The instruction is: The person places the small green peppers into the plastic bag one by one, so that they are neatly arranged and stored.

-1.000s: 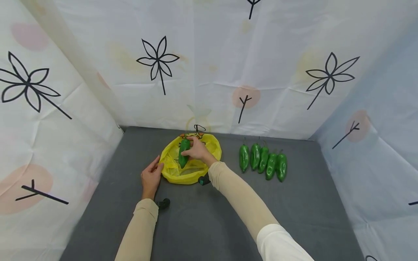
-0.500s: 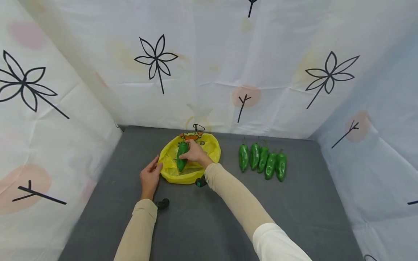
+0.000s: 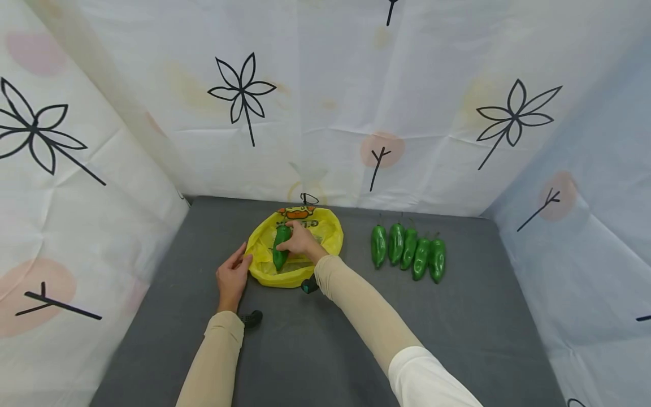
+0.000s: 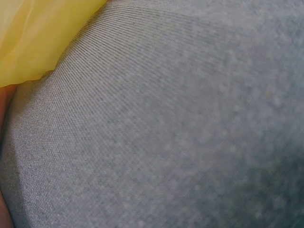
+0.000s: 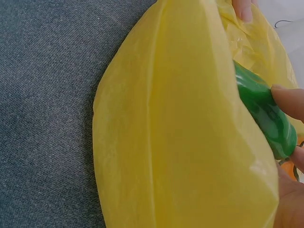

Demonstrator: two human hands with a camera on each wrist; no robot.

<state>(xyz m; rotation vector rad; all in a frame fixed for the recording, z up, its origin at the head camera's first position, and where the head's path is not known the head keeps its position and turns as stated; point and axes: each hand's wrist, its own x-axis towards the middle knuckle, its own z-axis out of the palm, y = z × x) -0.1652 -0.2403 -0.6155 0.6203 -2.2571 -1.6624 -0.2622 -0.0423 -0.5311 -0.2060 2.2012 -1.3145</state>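
Observation:
A yellow plastic bag [image 3: 330, 223] lies with its mouth spread wide, its rim forming a rough ring. Over its inside, my right hand [image 3: 301, 241] grips a glossy green chili pepper [image 3: 281, 253] between thumb and fingers. In the right wrist view the bag's near wall [image 5: 190, 123] covers part of this pepper [image 5: 261, 107]. At the bag's left edge my left hand [image 3: 233, 280] pinches the rim; a fingertip [image 5: 244, 10] shows against its inner side. The left wrist view catches only a corner of the bag [image 4: 38, 38] and a sliver of that hand.
Several green chili peppers [image 3: 409, 249] lie in a row on the grey table [image 3: 315, 350], right of the bag. White printed cloth [image 3: 325, 102] stands behind the table and along both sides. A dark wrist camera [image 3: 251, 319] sits by my left wrist.
My right hand has moved slightly left and nearer to me with the pepper, which sits deeper in the bag's mouth. My left hand has stayed at the rim. The head view has shifted a little.

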